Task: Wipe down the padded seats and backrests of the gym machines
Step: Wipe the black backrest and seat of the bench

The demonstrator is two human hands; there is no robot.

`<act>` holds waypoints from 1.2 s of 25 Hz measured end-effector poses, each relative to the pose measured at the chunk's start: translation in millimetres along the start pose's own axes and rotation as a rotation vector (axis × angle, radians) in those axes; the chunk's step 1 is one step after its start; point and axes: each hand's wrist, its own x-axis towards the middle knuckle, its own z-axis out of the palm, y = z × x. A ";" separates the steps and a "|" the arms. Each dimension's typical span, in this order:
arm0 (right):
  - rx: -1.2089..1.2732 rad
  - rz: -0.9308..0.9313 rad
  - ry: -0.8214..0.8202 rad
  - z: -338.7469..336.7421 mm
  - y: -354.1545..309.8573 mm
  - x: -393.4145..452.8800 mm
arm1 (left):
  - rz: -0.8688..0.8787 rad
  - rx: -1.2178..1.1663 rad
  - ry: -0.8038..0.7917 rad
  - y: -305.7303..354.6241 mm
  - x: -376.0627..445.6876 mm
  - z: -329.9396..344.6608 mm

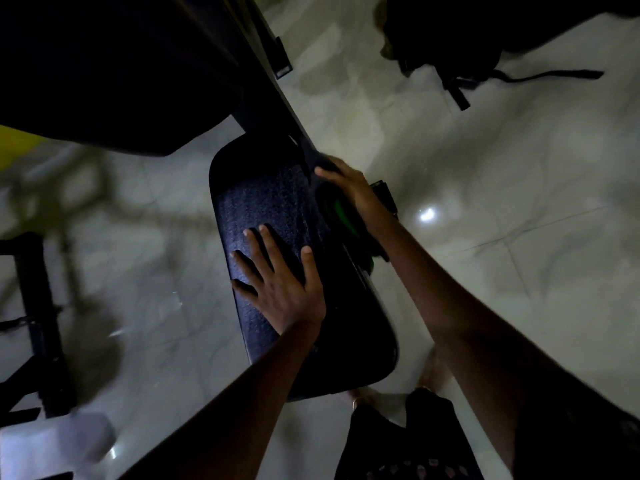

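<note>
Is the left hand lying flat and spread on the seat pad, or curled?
Flat and spread: the left hand rests palm-down on the seat pad, fingers splayed apart.

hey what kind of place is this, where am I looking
Most likely a gym. A dark padded seat sits on a black machine frame above a pale tiled floor, and a bag lies nearby.

A dim room with a glossy pale marble-patterned tile floor (485, 174) catching a small bright spot of reflected light (428, 214), a dark bag with loose black straps (491, 46) lying at upper right, and a black metal frame (38, 323) at left.
</note>
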 end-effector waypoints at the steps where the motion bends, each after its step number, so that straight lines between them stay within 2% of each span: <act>1: 0.013 0.014 0.021 -8.3 14.7 -20.7 | -0.001 0.000 0.002 0.1 -0.3 0.1; 5: -0.125 0.074 -0.004 -48.3 80.8 -112.7 | -0.002 -0.008 0.003 0.1 -1.9 0.3; 7: -0.108 0.033 0.021 -54.5 80.5 -133.5 | 0.001 -0.013 0.009 0.5 -1.6 1.1; 9: -0.089 -0.038 -0.038 -42.5 48.7 -121.0 | -0.001 -0.008 0.010 0.9 -0.7 1.4; 12: -0.123 -0.153 -0.092 -9.0 2.2 -50.6 | -0.003 0.001 -0.002 1.0 -0.6 1.6; 15: -0.056 -0.045 -0.043 8.7 -27.3 11.7 | -0.012 0.010 0.002 0.4 0.5 2.0; 18: -0.035 -0.013 0.000 9.2 -20.7 16.6 | -0.014 0.009 -0.003 0.0 1.2 1.8; 26: 0.036 -0.021 0.086 -9.0 18.8 -71.6 | -0.019 -0.019 -0.017 2.3 3.7 1.8; 30: -0.073 -0.049 0.199 -15.3 35.3 -132.4 | -0.007 -0.031 -0.011 3.9 3.0 1.2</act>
